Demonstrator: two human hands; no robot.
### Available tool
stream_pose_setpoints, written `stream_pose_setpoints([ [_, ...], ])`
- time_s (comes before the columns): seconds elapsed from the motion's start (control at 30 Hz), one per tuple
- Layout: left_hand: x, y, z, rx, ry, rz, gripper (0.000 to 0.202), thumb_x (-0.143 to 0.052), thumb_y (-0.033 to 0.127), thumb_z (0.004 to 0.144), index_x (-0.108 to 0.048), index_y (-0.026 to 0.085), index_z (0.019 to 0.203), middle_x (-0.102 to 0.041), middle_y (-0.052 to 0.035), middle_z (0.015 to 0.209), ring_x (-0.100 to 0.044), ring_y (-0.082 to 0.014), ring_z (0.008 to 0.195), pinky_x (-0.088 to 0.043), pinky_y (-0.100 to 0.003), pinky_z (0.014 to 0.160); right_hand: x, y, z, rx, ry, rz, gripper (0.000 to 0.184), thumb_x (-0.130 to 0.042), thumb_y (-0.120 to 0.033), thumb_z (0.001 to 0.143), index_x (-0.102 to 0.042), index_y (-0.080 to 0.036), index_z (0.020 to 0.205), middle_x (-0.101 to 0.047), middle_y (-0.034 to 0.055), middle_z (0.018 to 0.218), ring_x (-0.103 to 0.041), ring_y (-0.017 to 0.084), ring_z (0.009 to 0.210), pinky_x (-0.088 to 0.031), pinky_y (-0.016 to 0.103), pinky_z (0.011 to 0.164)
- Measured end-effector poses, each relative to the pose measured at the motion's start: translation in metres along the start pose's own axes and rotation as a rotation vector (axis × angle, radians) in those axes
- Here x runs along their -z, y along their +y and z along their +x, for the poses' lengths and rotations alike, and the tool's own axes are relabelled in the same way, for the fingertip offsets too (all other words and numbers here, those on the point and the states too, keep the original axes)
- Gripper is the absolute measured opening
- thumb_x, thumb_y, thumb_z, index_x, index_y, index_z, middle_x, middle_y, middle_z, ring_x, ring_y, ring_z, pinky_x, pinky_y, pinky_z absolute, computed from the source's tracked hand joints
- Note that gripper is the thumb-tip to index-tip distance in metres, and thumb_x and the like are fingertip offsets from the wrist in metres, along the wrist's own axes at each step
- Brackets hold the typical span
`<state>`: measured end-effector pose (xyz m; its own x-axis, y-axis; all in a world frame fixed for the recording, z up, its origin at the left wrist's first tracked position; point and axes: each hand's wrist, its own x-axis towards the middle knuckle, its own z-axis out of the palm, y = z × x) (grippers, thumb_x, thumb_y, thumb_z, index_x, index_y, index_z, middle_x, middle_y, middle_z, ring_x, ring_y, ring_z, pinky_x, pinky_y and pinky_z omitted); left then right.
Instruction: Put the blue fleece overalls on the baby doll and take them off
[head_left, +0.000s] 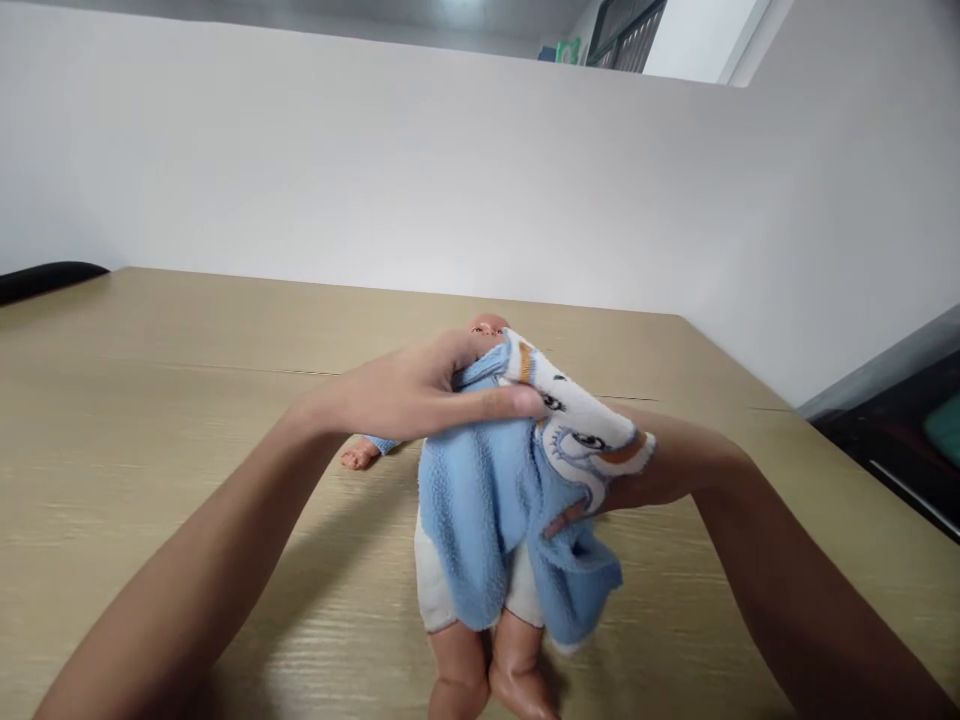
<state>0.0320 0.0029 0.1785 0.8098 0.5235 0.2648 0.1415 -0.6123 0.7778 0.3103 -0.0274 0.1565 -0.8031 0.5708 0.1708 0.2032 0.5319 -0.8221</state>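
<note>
A baby doll [517, 660] lies on its back on the table, its legs towards me and its head [489, 323] at the far end. Blue fleece doll clothes [469, 500], with a white embroidered animal face, cover its chest and hang over its white shorts [435, 580]. My left hand [450, 385] is closed on the upper edge of the fleece, thumb across the front, hiding part of the doll's head. My right hand [622, 490] grips the same fleece from the right, mostly hidden behind the embroidered flap. One doll hand [361, 455] pokes out of a blue cuff at the left.
The wooden table [187, 400] spreads to both sides, with a white wall [375, 170] behind it. A dark object [900, 450] stands beyond the table's right edge. A black curved shape [52, 278] shows at the far left edge.
</note>
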Motion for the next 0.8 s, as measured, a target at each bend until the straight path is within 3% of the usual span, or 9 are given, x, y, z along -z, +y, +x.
stream_pose_setpoints([
  [0.1, 0.01, -0.002, -0.007, 0.001, -0.198, 0.006, 0.044, -0.091, 0.041, 0.09, -0.075, 0.027, 0.129, -0.078, 0.0, 0.088, -0.067, -0.0147, 0.06, -0.055, -0.023, 0.055, 0.005, 0.001, -0.007, 0.001, -0.102, 0.065, 0.029, -0.092, -0.023, 0.084, -0.081, -0.023, 0.111, -0.081, -0.0006, 0.106, -0.074, 0.018, 0.094, -0.064, 0.023, 0.088],
  [0.2, 0.017, -0.003, -0.01, 0.002, -0.294, 0.009, 0.042, -0.093, 0.037, 0.088, -0.077, 0.029, 0.126, -0.074, 0.0025, 0.076, -0.066, -0.0157, 0.057, -0.058, -0.024, 0.057, 0.009, 0.002, -0.014, 0.001, -0.046, 0.129, 0.019, -0.087, -0.022, 0.09, -0.079, -0.021, 0.107, -0.079, -0.0002, 0.105, -0.074, 0.016, 0.092, -0.063, 0.021, 0.083],
  [0.3, 0.016, -0.002, -0.008, -0.075, -0.215, -0.002, 0.031, -0.088, 0.037, 0.093, -0.078, 0.027, 0.12, -0.076, -0.0011, 0.084, -0.076, -0.021, 0.081, -0.063, -0.026, 0.076, 0.009, 0.003, -0.013, -0.016, -0.012, 0.116, 0.017, -0.09, -0.022, 0.086, -0.081, -0.021, 0.1, -0.08, -0.0015, 0.097, -0.076, 0.017, 0.09, -0.063, 0.02, 0.08],
  [0.37, 0.013, 0.0, -0.005, -0.119, -0.128, -0.047, 0.027, -0.081, 0.037, 0.1, -0.076, 0.024, 0.123, -0.079, -0.0046, 0.096, -0.077, -0.0221, 0.092, -0.063, -0.028, 0.085, 0.008, 0.002, -0.01, -0.026, -0.128, 0.114, 0.022, -0.092, -0.023, 0.085, -0.083, -0.021, 0.105, -0.081, 0.0, 0.098, -0.078, 0.02, 0.096, -0.065, 0.023, 0.086],
  [0.43, 0.011, 0.001, -0.002, -0.116, -0.065, -0.093, 0.029, -0.078, 0.038, 0.103, -0.073, 0.023, 0.127, -0.079, -0.0061, 0.103, -0.076, -0.0208, 0.091, -0.063, -0.028, 0.085, 0.006, 0.002, -0.007, -0.016, -0.252, 0.136, 0.027, -0.092, -0.023, 0.085, -0.085, -0.021, 0.11, -0.084, 0.002, 0.106, -0.079, 0.022, 0.104, -0.065, 0.026, 0.094],
  [0.5, 0.012, 0.001, -0.002, -0.096, -0.066, -0.098, 0.031, -0.083, 0.042, 0.099, -0.074, 0.022, 0.122, -0.078, -0.0055, 0.1, -0.076, -0.0205, 0.088, -0.063, -0.027, 0.082, 0.006, 0.001, -0.007, -0.019, -0.266, 0.165, 0.027, -0.092, -0.022, 0.084, -0.085, -0.023, 0.11, -0.084, 0.0017, 0.108, -0.079, 0.022, 0.105, -0.064, 0.026, 0.094],
  [0.6, 0.017, -0.002, -0.005, -0.086, -0.179, -0.057, 0.039, -0.096, 0.049, 0.083, -0.078, 0.02, 0.103, -0.076, -0.0044, 0.086, -0.076, -0.0225, 0.082, -0.065, -0.026, 0.075, 0.006, 0.003, -0.01, -0.032, -0.124, 0.208, 0.026, -0.094, -0.025, 0.082, -0.083, -0.021, 0.105, -0.083, 0.0013, 0.101, -0.077, 0.02, 0.096, -0.064, 0.024, 0.085],
  [0.67, 0.021, -0.005, -0.008, -0.085, -0.245, -0.056, 0.04, -0.099, 0.049, 0.078, -0.078, 0.019, 0.094, -0.074, -0.0037, 0.078, -0.075, -0.0224, 0.076, -0.065, -0.026, 0.07, 0.007, 0.006, -0.014, -0.045, 0.001, 0.213, 0.033, -0.095, -0.034, 0.082, -0.082, -0.019, 0.108, -0.082, 0.0041, 0.104, -0.077, 0.023, 0.099, -0.064, 0.026, 0.087],
  [0.8, 0.021, -0.008, -0.01, -0.057, -0.271, -0.15, 0.026, -0.086, 0.042, 0.095, -0.074, 0.02, 0.089, -0.069, -0.0003, 0.067, -0.075, -0.0195, 0.073, -0.065, -0.025, 0.073, 0.005, 0.013, -0.021, -0.154, 0.189, 0.257, 0.052, -0.091, -0.059, 0.085, -0.081, -0.018, 0.115, -0.082, 0.0079, 0.112, -0.078, 0.028, 0.108, -0.063, 0.032, 0.096],
])
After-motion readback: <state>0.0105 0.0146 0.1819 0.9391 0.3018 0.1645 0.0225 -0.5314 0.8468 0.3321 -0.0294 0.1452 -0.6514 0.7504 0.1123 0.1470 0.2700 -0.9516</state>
